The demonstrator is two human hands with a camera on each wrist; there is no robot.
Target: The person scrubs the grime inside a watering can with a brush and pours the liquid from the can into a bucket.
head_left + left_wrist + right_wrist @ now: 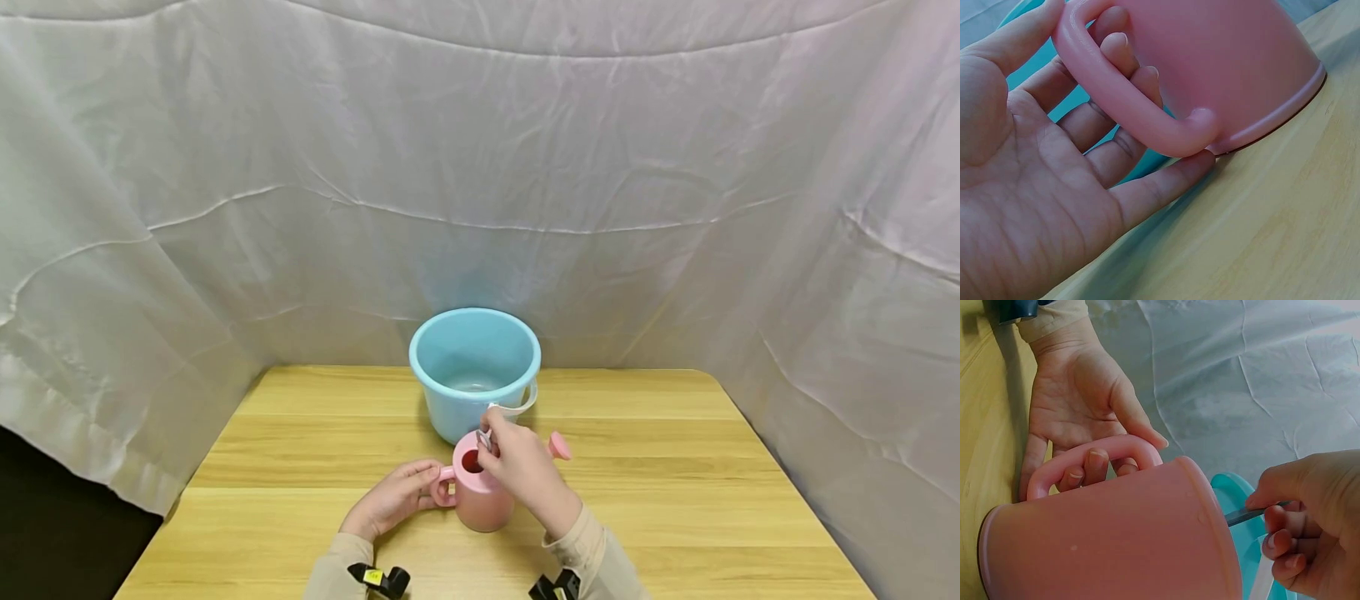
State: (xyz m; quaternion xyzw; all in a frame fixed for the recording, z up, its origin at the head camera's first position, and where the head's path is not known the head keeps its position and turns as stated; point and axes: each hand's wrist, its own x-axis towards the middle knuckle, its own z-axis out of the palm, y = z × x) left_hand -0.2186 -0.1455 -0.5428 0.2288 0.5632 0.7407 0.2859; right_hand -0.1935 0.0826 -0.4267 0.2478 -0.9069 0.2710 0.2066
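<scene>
A pink watering can (486, 506) stands upright on the wooden table, its round top opening facing up and its rose (558, 446) pointing right. My left hand (397, 496) holds the can's handle (1116, 94), with fingers curled through the loop and the thumb on top. Over the opening, my right hand (528, 471) pinches a thin grey metal-looking thing (1246, 515) between thumb and fingers. Its lower end is hidden behind the can's rim in the right wrist view; I cannot tell its kind.
A light blue bucket (450, 408) with a white handle (525, 404) stands right behind the can. Pale grey curtains (480, 167) hang around the back and sides of the wooden table (712, 500).
</scene>
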